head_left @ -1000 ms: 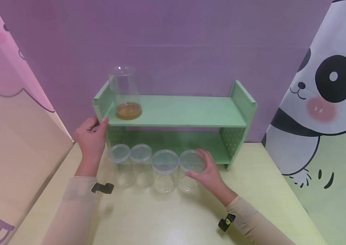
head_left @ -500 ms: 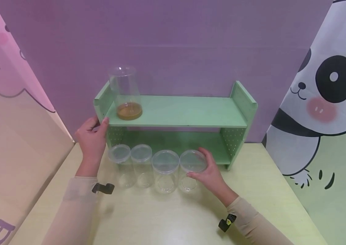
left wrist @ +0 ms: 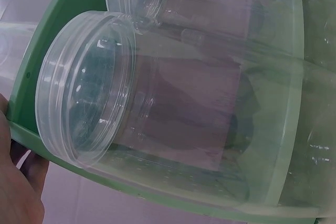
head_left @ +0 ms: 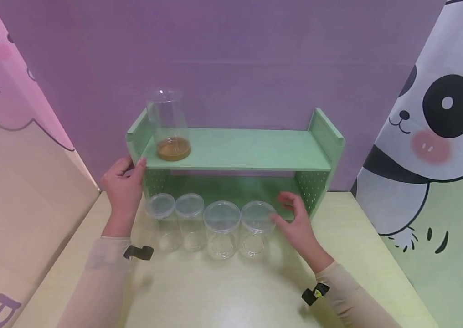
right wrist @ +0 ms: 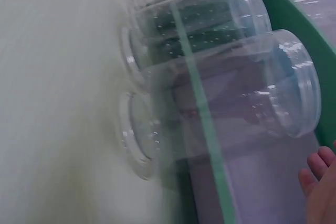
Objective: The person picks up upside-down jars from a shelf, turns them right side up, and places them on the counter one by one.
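My left hand (head_left: 124, 187) grips the left side panel of a green two-tier shelf (head_left: 244, 150), thumb at the front and fingers behind, partly hidden. Several clear lidded jars stand in a row on the table before the shelf. My right hand (head_left: 300, 228) is just right of the rightmost jar (head_left: 254, 237), fingers loosely bent and holding nothing. In the right wrist view its fingertips (right wrist: 317, 163) show apart from that jar's lid (right wrist: 296, 85). In the left wrist view, the leftmost jar's lid (left wrist: 86, 87) is close to the panel.
A tall clear container (head_left: 167, 118) with a brown base stands at the left end of the upper shelf. Behind the jars lies the lower shelf (head_left: 231, 187). A purple backdrop (head_left: 248, 59) rises behind, and a panda-printed panel (head_left: 444, 173) stands at the right.
My right hand has let go of the rightmost jar and moved right, its fingers spreading. The jars have stayed in place. My left hand keeps its grip on the shelf.
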A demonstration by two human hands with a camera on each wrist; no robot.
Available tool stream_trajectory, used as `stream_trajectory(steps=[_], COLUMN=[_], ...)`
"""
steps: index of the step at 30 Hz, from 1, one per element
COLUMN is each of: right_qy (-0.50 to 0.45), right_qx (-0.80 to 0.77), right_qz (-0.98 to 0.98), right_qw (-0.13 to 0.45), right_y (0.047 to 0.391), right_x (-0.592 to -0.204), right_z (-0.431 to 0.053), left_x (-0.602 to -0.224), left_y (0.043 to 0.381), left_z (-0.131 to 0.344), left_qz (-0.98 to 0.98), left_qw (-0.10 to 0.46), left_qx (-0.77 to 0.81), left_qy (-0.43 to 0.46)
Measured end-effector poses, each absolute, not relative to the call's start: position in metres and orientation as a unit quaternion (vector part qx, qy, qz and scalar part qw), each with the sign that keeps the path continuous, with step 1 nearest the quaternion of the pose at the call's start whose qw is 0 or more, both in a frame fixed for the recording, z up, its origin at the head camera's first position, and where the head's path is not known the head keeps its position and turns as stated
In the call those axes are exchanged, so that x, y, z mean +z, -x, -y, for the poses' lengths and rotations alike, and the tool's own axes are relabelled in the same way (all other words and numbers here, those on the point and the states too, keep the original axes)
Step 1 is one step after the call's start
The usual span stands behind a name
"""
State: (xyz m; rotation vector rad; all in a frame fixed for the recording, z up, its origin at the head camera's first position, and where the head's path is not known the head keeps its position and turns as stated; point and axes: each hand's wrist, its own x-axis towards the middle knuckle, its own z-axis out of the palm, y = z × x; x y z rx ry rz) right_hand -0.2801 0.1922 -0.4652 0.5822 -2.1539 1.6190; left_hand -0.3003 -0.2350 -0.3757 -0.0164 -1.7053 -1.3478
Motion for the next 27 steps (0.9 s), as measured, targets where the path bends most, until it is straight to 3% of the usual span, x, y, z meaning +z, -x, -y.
stream_trajectory(steps=[7, 14, 18, 27], right_qy=[-0.203, -0.096, -0.061, -0.066], right_qx=[0.551, 0.522, 0.519, 0.507], right_qz=[0.733, 0.702, 0.707, 0.748], right_qw=[0.343, 0.474, 0.477, 0.423], right_y=[0.284, 0.29, 0.301, 0.318], right_x=[-0.44, -0.396, -0.381, -0.37], right_z=[-0.215, -0.244, -0.259, -0.271], left_x=[-0.387, -0.388, -0.389, -0.389], left_y=[0.315, 0.316, 0.317, 0.315], left_z=[0.244, 0.246, 0.247, 0.247], left_qz=[0.697, 0.7, 0.7, 0.696], left_qw=[0.459, 0.452, 0.454, 0.453], left_qx=[-0.551, -0.553, -0.551, -0.557], left_qy=[0.003, -0.005, -0.007, 0.001])
